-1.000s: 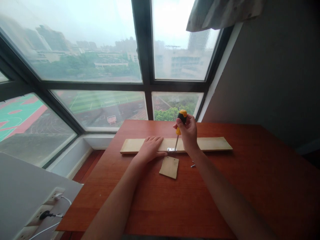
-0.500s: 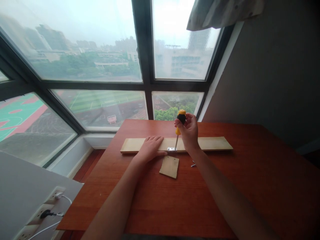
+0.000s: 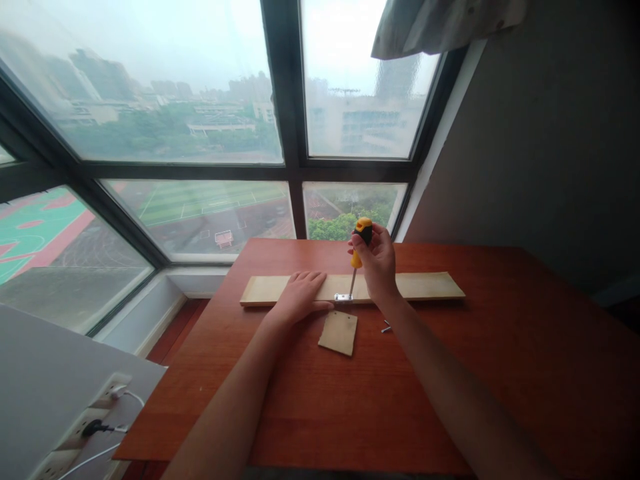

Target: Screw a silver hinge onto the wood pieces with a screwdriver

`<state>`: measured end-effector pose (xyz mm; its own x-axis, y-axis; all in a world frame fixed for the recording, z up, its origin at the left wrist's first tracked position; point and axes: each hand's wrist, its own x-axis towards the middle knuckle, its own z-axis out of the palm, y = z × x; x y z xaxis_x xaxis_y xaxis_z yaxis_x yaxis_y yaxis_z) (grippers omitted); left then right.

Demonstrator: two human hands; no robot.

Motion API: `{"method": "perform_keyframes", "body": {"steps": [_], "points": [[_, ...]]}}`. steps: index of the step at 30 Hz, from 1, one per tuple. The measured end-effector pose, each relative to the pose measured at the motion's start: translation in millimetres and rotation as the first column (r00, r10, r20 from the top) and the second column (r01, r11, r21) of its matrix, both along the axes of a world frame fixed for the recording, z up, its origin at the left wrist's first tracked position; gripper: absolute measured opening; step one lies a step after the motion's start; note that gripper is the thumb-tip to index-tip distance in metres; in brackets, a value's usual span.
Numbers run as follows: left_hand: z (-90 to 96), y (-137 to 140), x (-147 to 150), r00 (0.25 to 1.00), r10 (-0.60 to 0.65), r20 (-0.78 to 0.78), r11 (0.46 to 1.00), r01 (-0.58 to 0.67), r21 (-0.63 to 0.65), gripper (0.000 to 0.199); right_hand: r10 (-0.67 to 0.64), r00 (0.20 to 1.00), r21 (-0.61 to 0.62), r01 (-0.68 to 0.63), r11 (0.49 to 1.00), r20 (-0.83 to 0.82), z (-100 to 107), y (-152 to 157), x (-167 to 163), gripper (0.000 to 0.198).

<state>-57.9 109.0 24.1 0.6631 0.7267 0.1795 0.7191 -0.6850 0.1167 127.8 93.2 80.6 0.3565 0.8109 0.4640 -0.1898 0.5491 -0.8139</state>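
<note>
A long pale wooden board (image 3: 425,287) lies across the table. My left hand (image 3: 301,291) rests flat on it, fingers stretched over the top and thumb by the front edge. Closed around the yellow and black handle of a screwdriver (image 3: 357,257) is my right hand (image 3: 379,259). The screwdriver stands nearly upright, its tip down at the right end of a small silver metal hinge (image 3: 343,297) on the board's front edge. In front of the hinge lies a small square wooden piece (image 3: 339,333) with two holes near its far edge.
A couple of small screws (image 3: 385,327) lie beside my right wrist. The red-brown wooden table (image 3: 310,413) ends at windows (image 3: 200,167) at the back. Wall sockets with plugged cables (image 3: 95,427) are at lower left, and a grey wall (image 3: 540,147) stands at right.
My right hand and the screwdriver handle have turned slightly, the tip staying at the hinge. My left hand keeps its place on the board.
</note>
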Motion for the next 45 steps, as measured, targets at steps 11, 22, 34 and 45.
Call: {"method": "perform_keyframes", "body": {"steps": [11, 22, 34, 45], "points": [[-1.2, 0.1, 0.4, 1.0, 0.011, 0.009, 1.0, -0.01, -0.02, 0.071, 0.018, 1.0, -0.012, -0.018, 1.0, -0.008, 0.9, -2.5, -0.6, 0.039], [0.6, -0.6, 0.8, 1.0, 0.012, -0.004, 1.0, -0.012, -0.022, 0.07, 0.082, 0.997, -0.009, -0.082, 0.997, 0.012, 5.4, -7.6, -5.0, 0.033], [0.9, -0.7, 0.8, 1.0, 0.011, -0.004, 1.0, -0.011, -0.028, 0.069, 0.047, 0.999, -0.029, -0.047, 0.998, -0.016, 5.9, -7.5, -5.1, 0.033], [1.8, -1.2, 1.9, 1.0, 0.021, -0.006, 0.999, -0.021, -0.04, 0.069, 0.089, 0.996, -0.023, -0.089, 0.996, 0.025, 5.7, -7.8, -5.2, 0.031]]}}
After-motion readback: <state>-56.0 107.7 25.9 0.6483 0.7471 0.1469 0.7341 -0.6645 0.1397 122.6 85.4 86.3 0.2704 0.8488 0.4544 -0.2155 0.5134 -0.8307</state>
